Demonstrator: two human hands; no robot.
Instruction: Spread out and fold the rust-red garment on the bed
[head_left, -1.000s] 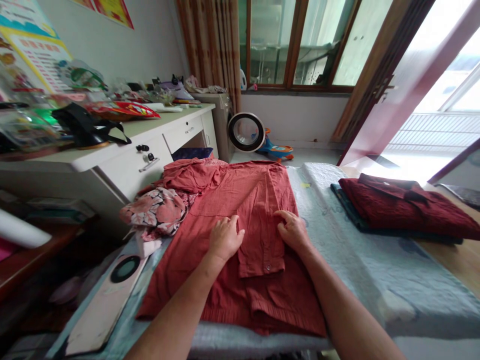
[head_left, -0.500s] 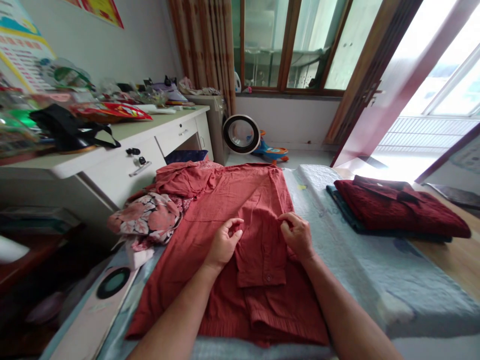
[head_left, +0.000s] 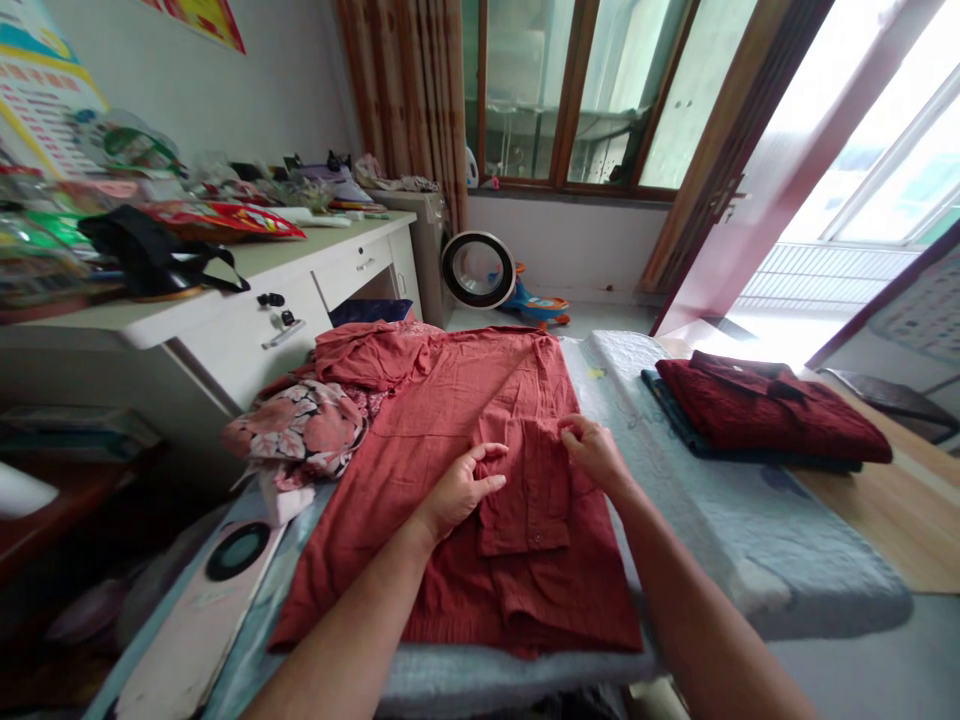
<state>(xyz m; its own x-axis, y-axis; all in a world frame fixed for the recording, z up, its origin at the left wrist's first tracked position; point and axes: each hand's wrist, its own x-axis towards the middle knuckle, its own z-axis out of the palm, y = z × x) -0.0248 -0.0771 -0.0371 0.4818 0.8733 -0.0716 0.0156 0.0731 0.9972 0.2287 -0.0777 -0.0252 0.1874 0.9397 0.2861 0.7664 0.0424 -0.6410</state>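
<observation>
Poster (head_left: 45,110), left – writing blurred. Red garment (head_left: 405,420), centre, on blue cloth (head_left: 675,500). Left hand (head_left: 459,490): released, half open, at folded sleeve (head_left: 525,500). Right hand (head_left: 596,450): pinching sleeve's far right corner.

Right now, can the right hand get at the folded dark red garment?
Likely yes. Only flat blue cover lies between the right hand and the dark red garment, though the fingertips seem to pinch the sleeve.

Left hand (head_left: 456,496) and right hand (head_left: 598,454) bare; left forearm (head_left: 358,612) and right forearm (head_left: 694,592) also uncovered, slim at wrists, broader toward view's lower edge.
</observation>
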